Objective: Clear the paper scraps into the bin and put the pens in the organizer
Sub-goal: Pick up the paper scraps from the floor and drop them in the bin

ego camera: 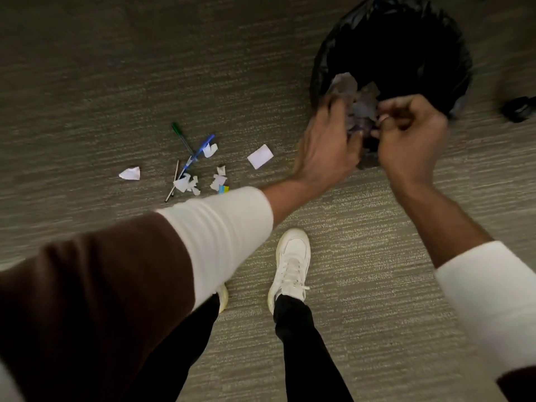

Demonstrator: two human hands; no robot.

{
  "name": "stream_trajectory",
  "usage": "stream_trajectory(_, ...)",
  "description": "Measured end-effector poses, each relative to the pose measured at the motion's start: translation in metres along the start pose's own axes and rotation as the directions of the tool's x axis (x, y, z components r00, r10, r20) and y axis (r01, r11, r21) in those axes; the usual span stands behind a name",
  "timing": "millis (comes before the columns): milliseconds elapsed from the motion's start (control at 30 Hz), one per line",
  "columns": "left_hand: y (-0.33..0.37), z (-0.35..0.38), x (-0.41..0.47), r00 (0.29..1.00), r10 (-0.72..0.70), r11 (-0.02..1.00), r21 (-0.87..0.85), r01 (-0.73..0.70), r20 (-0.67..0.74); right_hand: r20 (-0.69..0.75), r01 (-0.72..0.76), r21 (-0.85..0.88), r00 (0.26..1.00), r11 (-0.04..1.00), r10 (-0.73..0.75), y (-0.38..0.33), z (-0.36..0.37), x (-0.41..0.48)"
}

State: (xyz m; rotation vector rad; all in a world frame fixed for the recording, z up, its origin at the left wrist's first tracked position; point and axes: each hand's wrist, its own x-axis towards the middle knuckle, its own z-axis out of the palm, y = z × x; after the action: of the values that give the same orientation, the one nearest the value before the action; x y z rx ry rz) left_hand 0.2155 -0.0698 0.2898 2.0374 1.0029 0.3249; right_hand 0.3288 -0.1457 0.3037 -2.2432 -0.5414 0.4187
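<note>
A bin (pixel 324 62) lined with a black bag stands on the carpet at the upper right. Both hands meet over its near rim. My left hand (pixel 326 140) and my right hand (pixel 409 132) hold a bunch of paper scraps (pixel 359 108) between them above the bin's opening. On the floor to the left lie a green pen (pixel 181 137), a blue pen (pixel 198 153) and a thin dark pen (pixel 174 181). Several white scraps are strewn around them, among them a square one (pixel 260 156) and a folded one (pixel 130 173).
Grey-green carpet covers the whole floor. My two white shoes (pixel 290 265) and dark trouser legs are below the hands. A small yellow and blue scrap (pixel 223 189) lies by my left sleeve. A dark object (pixel 519 108) sits at the right edge beside the bin.
</note>
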Motion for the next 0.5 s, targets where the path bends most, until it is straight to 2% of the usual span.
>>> stream_trajectory(100,-0.048,-0.014,-0.033,0.997,-0.073,0.996,0.057,0.074,-0.017,0.119,0.149,0.014,0.982,0.989,-0.150,-0.004,0.026,-0.038)
stream_trajectory(200,-0.108,-0.027,-0.066,0.982,-0.189,0.970,0.164,0.182,0.027,0.271,0.271,-0.018,0.928,0.963,-0.256,-0.002,0.061,-0.066)
stream_trajectory(367,-0.205,-0.045,-0.107,0.903,-0.419,0.813,0.480,0.329,0.090,0.554,0.364,-0.194,0.807,0.911,-0.205,0.019,0.127,-0.082)
stream_trajectory(433,-0.239,-0.045,-0.113,0.833,-0.543,0.742,0.525,0.417,0.106,0.636,0.426,-0.260,0.751,0.867,-0.178,0.030,0.153,-0.080)
stream_trajectory(500,-0.270,-0.041,-0.117,0.793,-0.594,0.715,0.539,0.444,0.135,0.699,0.505,-0.337,0.700,0.795,-0.148,0.041,0.179,-0.073)
